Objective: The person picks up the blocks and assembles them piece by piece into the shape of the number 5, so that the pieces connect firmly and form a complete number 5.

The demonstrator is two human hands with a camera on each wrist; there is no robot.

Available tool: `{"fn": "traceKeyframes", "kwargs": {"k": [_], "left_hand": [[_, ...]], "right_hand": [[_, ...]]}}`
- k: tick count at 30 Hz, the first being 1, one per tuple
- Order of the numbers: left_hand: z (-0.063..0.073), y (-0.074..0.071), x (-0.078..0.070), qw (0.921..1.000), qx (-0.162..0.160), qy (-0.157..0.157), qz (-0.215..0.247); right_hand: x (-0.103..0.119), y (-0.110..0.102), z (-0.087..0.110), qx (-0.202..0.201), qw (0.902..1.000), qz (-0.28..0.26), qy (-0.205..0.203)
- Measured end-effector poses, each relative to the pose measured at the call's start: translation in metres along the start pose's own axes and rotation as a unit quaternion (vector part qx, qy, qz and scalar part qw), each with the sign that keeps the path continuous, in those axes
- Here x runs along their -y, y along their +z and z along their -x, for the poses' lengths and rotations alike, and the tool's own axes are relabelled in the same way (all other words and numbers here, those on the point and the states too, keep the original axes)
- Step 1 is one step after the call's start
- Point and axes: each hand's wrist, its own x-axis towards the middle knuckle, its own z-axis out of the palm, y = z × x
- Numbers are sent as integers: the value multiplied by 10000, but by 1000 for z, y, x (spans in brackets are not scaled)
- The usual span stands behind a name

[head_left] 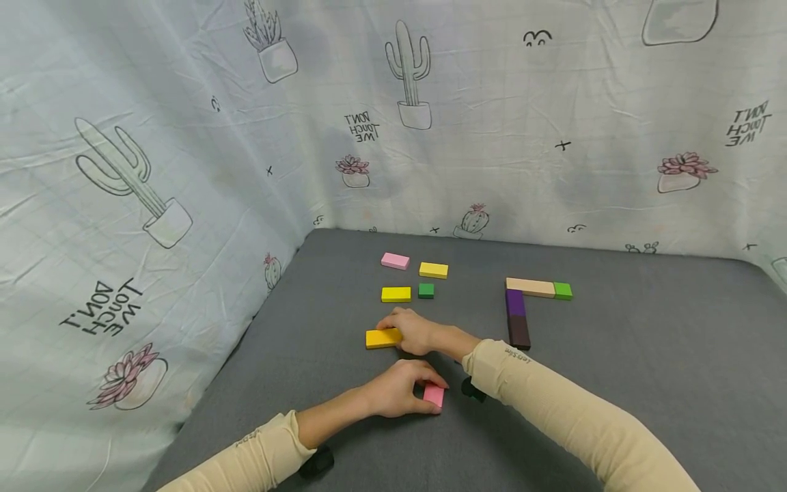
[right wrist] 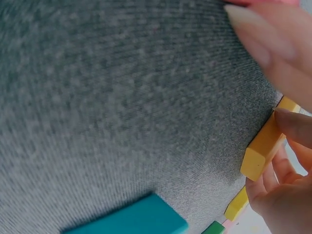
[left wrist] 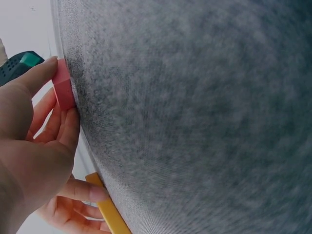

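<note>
My left hand pinches a pink block between thumb and fingers, low on the grey cloth. The left wrist view also shows this block at the fingertips. Just beyond it, my right hand grips the right end of an orange-yellow block, which lies lengthwise from left to right. In the right wrist view, the thumb is on one side of the orange-yellow block and fingers are on the other. A teal block lies near the right hand in that view; in the head view I cannot make it out.
Farther back lie a light pink block, two yellow blocks and a small green block. To the right, beige, light green, purple and dark brown blocks form an angle. Patterned curtains border the surface.
</note>
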Motion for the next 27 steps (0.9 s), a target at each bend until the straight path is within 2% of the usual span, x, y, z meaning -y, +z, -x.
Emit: {"fn": "traceKeyframes", "kwargs": {"k": [6,15,21,27], "left_hand": [[0,0,0,10000,-17,55,-12],[0,0,0,9999,-37,104,7],[0,0,-1,9998,-87,164,-15],[0,0,-1,9999,-71,89,90]], "right_hand": [[0,0,-1,31,9999,-16,133],[-1,-4,0,-9,10000,-7,51],[-3,-15,3,-93,9999,17,80],[-11,-28,14,-189,9993,-45,311]]}}
